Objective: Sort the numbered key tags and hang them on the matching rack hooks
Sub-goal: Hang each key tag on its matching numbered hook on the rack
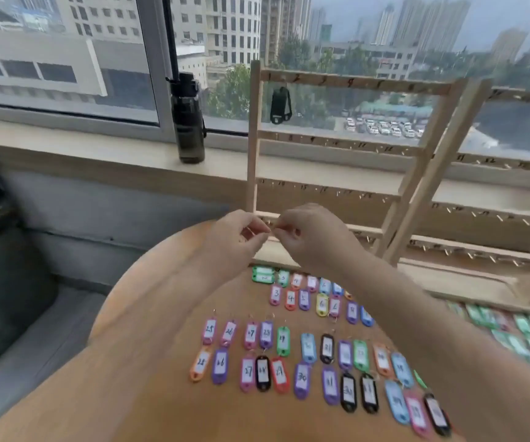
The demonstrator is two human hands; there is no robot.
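Head view: a dark bottle [188, 119] stands on the sill, upper left of centre. At mid-frame the left hand [235, 240] and right hand [318, 240] meet fingertip to fingertip, fingers curled. Whether they pinch anything is too small to tell. Above them one dark tag [280, 105] hangs on the wooden rack [253, 138]. Numbered key tags [302, 376] lie in rows on the table [161, 393], lower centre to right.

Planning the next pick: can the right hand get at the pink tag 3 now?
Probably yes: the pink tag 3 lies uncovered on the table near the right hand, though its fingers and the left hand pinch a small item.
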